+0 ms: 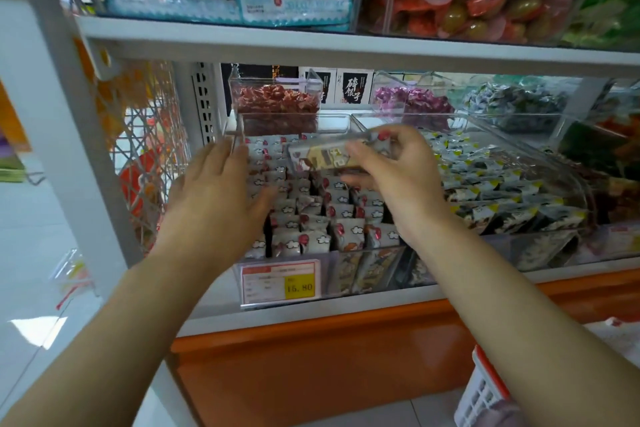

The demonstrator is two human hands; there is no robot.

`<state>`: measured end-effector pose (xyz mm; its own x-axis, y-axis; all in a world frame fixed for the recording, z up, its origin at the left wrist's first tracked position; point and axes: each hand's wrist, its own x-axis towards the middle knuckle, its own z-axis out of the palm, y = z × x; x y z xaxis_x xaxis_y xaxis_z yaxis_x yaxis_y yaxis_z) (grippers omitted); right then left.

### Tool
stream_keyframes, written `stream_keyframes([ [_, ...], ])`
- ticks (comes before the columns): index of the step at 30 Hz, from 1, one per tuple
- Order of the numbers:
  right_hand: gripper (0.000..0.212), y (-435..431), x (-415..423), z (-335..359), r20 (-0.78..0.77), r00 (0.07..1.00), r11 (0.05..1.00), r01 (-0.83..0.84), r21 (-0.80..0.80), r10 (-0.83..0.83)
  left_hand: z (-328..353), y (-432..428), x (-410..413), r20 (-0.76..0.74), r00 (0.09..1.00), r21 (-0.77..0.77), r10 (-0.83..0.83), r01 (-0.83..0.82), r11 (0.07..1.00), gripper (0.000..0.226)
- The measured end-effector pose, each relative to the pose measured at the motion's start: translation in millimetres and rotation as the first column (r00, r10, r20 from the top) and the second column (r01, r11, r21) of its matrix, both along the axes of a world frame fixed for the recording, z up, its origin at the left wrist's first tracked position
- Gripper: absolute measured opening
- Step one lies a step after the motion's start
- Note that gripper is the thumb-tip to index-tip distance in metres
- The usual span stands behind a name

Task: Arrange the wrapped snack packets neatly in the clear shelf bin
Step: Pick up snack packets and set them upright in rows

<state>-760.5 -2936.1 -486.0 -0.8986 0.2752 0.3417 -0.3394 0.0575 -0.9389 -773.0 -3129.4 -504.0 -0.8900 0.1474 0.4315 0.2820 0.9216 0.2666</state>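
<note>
Snack packet (332, 158) pinched in right hand (391, 166), just above the clear bin (332, 265); probably about to be slotted into the upright rows of packets (311, 211) inside. Left hand (214, 191) flat, fingers straight, over the bin's left side, seemingly steadying the rows. Price tag (278, 282) on bin front. Bin sits on white shelf (214, 308); dark-wrapped packets (502, 184) to its right; orange panel (311, 357) below.

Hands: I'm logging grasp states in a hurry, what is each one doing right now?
Left hand: open, fingers straight, holding nothing.
Right hand: closed on a snack packet, pinched between fingers and thumb.
</note>
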Motion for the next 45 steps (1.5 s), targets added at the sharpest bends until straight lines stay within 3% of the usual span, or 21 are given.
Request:
stream_keyframes([
  [2, 0.025, -16.0, -23.6, 7.7, -0.013, 1.000, 0.997, -0.014, 0.077, 0.015, -9.2, -7.1, -4.7, 0.132, 0.991, -0.011, 0.000, 0.001, 1.000, 0.075],
  [7, 0.023, -50.4, -80.9, 14.8, -0.116, 0.993, 0.889, 0.059, 0.455, -0.007, -16.8, -15.7, -5.3, 0.169, 0.983, 0.103, -0.066, 0.049, 0.993, 0.084],
  [9, 0.021, -57.7, -96.9, 13.0, -0.123, 0.991, 0.800, 0.030, 0.599, 0.055, -17.7, -19.5, -6.3, 0.191, 0.979, 0.126, -0.070, 0.046, 0.991, 0.085],
  [12, 0.033, -66.6, -113.9, 7.0, -0.042, 0.993, 0.594, -0.031, 0.804, 0.109, -17.3, -21.2, -8.8, 0.208, 0.974, 0.130, -0.089, 0.063, 0.989, 0.081],
  [14, 0.037, -69.5, -121.6, 4.7, -0.011, 0.995, 0.523, -0.040, 0.852, 0.094, -16.4, -21.5, -10.0, 0.199, 0.974, 0.124, -0.107, 0.083, 0.989, 0.080],
  [17, 0.024, -68.4, -124.4, 2.8, 0.011, 0.996, 0.514, -0.058, 0.856, 0.093, -15.2, -22.5, -10.2, 0.201, 0.971, 0.123, -0.127, 0.104, 0.987, 0.081],
  [20, 0.034, -70.8, -123.6, -5.4, 0.140, 0.986, 0.145, -0.152, 0.978, 0.088, -14.4, -22.8, -10.5, 0.196, 0.968, 0.126, -0.158, 0.135, 0.983, 0.082],
  [21, 0.036, -72.1, -124.7, -5.5, 0.164, 0.983, 0.110, -0.172, 0.979, 0.077, -14.0, -23.2, -10.6, 0.201, 0.965, 0.134, -0.167, 0.142, 0.981, 0.082],
  [22, 0.032, -73.0, -127.5, -3.3, 0.175, 0.982, 0.156, -0.185, 0.970, 0.078, -13.7, -23.7, -10.8, 0.204, 0.963, 0.147, -0.178, 0.150, 0.978, 0.082],
  [24, 0.020, -72.7, -137.7, 4.6, 0.143, 0.986, 0.369, -0.163, 0.915, 0.082, -13.3, -24.8, -10.6, 0.207, 0.958, 0.167, -0.199, 0.166, 0.972, 0.081],
  [25, 0.019, -71.8, -142.8, 9.0, 0.115, 0.992, 0.432, -0.129, 0.892, 0.059, -13.2, -25.3, -10.6, 0.207, 0.957, 0.169, -0.204, 0.170, 0.971, 0.081],
  [26, 0.019, -71.2, -147.0, 12.0, 0.104, 0.994, 0.437, -0.106, 0.893, 0.029, -13.2, -25.7, -10.6, 0.209, 0.956, 0.169, -0.205, 0.171, 0.971, 0.082],
  [32, 0.015, -85.9, -168.1, -2.5, 0.103, 0.994, 0.155, -0.097, 0.983, -0.032, -14.7, -24.4, -12.4, 0.206, 0.951, 0.189, -0.229, 0.191, 0.963, 0.084],
  [35, 0.013, -91.7, -170.3, -4.7, 0.060, 0.998, 0.134, -0.056, 0.989, -0.022, -16.0, -23.8, -13.3, 0.196, 0.950, 0.220, -0.244, 0.200, 0.955, 0.084],
  [37, 0.010, -91.4, -166.9, 2.2, 0.050, 0.999, 0.247, -0.049, 0.968, 0.003, -16.1, -23.4, -13.0, 0.189, 0.951, 0.225, -0.245, 0.201, 0.953, 0.084],
  [39, 0.009, -86.5, -159.6, 14.5, 0.054, 0.998, 0.451, -0.060, 0.891, 0.026, -15.8, -23.3, -12.5, 0.190, 0.954, 0.213, -0.231, 0.189, 0.959, 0.084],
  [42, 0.005, -72.2, -138.2, 30.8, -0.017, 1.000, 0.752, 0.017, 0.659, -0.008, -14.0, -22.9, -10.4, 0.206, 0.957, 0.207, -0.202, 0.159, 0.965, 0.082],
  [45, 0.003, -53.5, -106.0, 35.9, -0.136, 0.984, 0.907, 0.160, 0.389, -0.115, -9.3, -20.9, -4.8, 0.172, 0.975, 0.191, -0.144, 0.110, 0.975, 0.076],
])
